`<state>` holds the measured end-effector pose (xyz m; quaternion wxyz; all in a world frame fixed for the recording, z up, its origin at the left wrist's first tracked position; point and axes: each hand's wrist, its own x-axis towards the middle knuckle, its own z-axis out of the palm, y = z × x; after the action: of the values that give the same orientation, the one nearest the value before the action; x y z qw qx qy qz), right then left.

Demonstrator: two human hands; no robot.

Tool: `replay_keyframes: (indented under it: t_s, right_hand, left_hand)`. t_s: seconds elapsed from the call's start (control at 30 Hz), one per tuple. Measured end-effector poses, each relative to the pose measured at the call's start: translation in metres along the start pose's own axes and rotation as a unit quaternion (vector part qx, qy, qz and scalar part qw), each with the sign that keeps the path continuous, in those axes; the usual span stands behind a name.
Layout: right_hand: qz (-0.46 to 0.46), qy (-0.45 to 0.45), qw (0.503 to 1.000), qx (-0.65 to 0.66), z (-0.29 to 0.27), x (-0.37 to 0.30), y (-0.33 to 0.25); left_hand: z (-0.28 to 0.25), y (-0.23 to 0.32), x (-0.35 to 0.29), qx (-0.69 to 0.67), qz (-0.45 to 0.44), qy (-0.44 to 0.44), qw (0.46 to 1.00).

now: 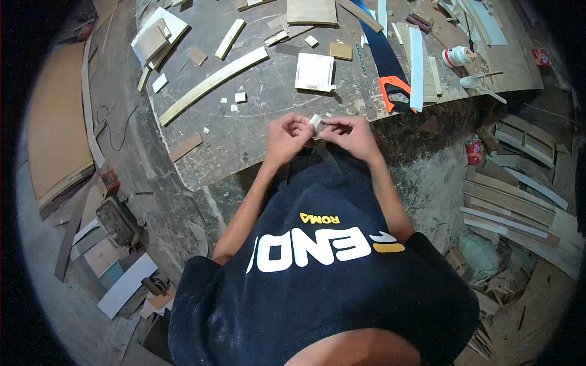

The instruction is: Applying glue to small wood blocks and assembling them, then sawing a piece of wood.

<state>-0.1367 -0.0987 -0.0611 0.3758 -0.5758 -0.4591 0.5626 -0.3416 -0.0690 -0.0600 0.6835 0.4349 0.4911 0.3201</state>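
Note:
At the near edge of the workbench, my left hand (288,135) and my right hand (354,135) meet in front of my body. Between their fingertips is a small pale block (316,121), perhaps wood, partly covered by the fingers. Both hands are closed in a pinch on it. Just beyond them lies a white square panel (314,72) on the bench. Left of that panel are a few small white offcuts (240,97). A long pale wood strip (213,85) slants across the bench beyond my left hand.
A handsaw (390,79) with an orange and black handle lies at the bench's right. Beside it stand a white plastic bottle (458,56) and a small jar (470,82). The scarred workbench (229,143) holds scattered offcuts. Stacked boards (513,207) lie on the floor at right.

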Motion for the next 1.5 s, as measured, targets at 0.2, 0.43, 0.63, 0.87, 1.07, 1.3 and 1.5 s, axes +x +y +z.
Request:
replay_keyframes:
  t_s: [0.2,0.43,0.63,0.87,1.07,1.3,1.5]
  right_hand:
    - [0.019,0.235,0.879,-0.415,-0.088,0.021,0.062]
    - [-0.035,0.120,0.985,-0.117,-0.096,0.050,0.082]
    - [0.138,0.121,0.983,0.021,-0.041,0.078,0.123]
    - [0.095,0.152,0.983,0.042,-0.007,0.086,0.129]
    - [0.140,0.127,0.978,0.087,0.009,0.079,0.112]
    - [0.121,0.152,0.977,0.089,0.012,0.081,0.105]
    - [0.117,0.151,0.979,0.071,0.015,0.086,0.102]
  left_hand:
    - [-0.032,-0.042,-0.010,0.012,-0.023,0.078,0.997]
    - [-0.064,-0.072,-0.004,0.091,0.007,0.121,0.988]
    - [-0.071,-0.099,0.019,0.061,0.028,0.185,0.981]
    - [-0.055,-0.098,0.070,0.051,0.095,0.180,0.978]
    - [-0.044,-0.087,0.105,0.076,0.079,0.210,0.971]
    - [-0.040,-0.083,0.123,0.111,0.073,0.198,0.971]
    - [-0.039,-0.086,0.130,0.157,0.083,0.220,0.959]
